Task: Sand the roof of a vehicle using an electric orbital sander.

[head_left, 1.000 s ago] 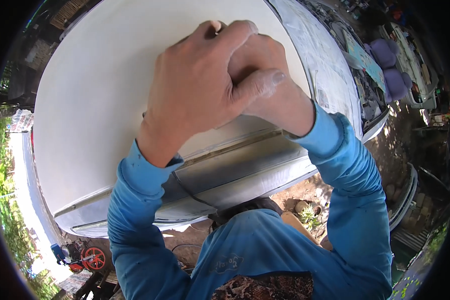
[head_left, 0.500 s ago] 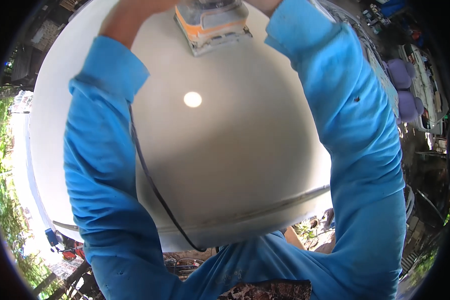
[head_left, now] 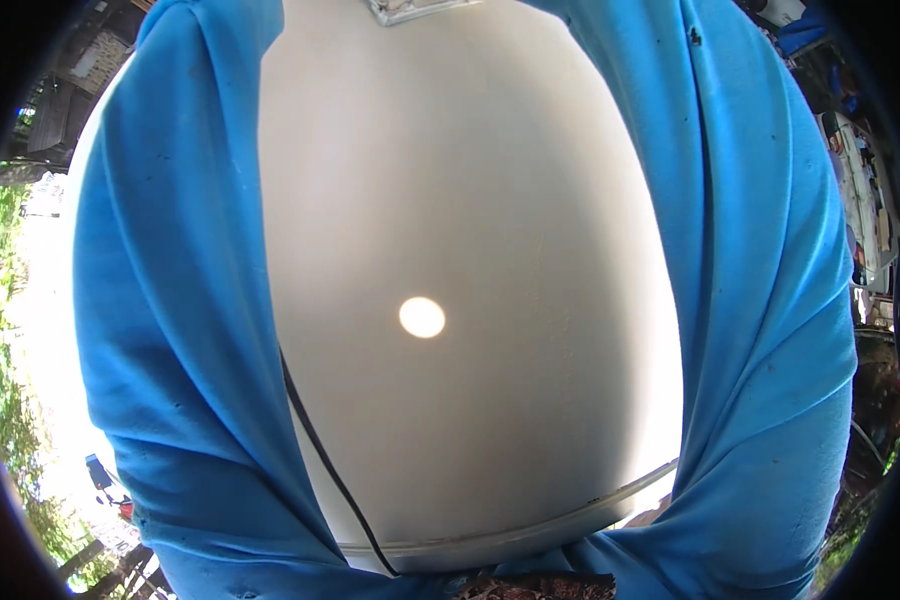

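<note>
Both my arms in blue sleeves reach forward over a large off-white curved panel [head_left: 470,220]. My hands lie beyond the top edge of the picture, so their grip is hidden. At that same edge, between the sleeves, shows only the pale base of a power sander [head_left: 420,10], flat against the panel. A dark cord [head_left: 330,460] runs from beside my left sleeve down across the panel to its near edge.
A raised trim strip [head_left: 530,535] follows the panel's near edge, close to my body. Cluttered gear and a white tray-like object [head_left: 863,190] are at the right. Greenery and bright ground show at the left.
My arms have stretched farther forward, and the sander has slid away with them, mostly out of the picture. My hands, partly visible before, have left the view. My body has leaned closer over the panel.
</note>
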